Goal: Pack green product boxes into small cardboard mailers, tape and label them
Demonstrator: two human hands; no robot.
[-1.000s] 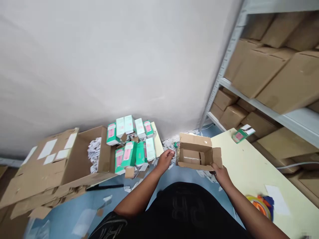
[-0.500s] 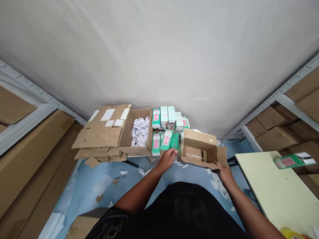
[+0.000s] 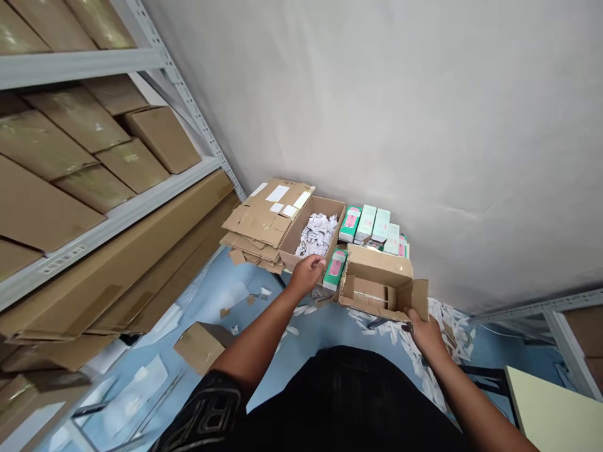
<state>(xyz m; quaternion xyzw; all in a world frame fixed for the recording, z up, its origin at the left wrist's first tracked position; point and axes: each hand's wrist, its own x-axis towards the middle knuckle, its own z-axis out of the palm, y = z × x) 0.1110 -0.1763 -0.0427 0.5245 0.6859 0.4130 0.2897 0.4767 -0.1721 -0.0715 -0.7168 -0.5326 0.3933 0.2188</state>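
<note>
My right hand (image 3: 425, 333) grips the near right corner of a torn-edged open cardboard box (image 3: 377, 262), tilted so that its inside faces me. My left hand (image 3: 308, 274) is at the near edge of a larger carton (image 3: 292, 236) full of crumpled white paper strips (image 3: 320, 233). Its fingers are closed, and whatever is in them is too small or hidden to tell. Between the carton and the held box lies a green and pink product box (image 3: 335, 269). Behind are several pale green product boxes (image 3: 380, 223), partly covered by the held box.
Flattened cardboard (image 3: 268, 210) is stacked left of the carton. Shelving (image 3: 94, 226) with brown boxes runs along the left. Paper scraps (image 3: 414, 351) and a small brown box (image 3: 202, 345) lie on the blue floor. A cream table (image 3: 556, 408) stands at lower right.
The view has turned left. My left hand has moved left from beside the held box to the paper carton. The held box now covers some green boxes in front.
</note>
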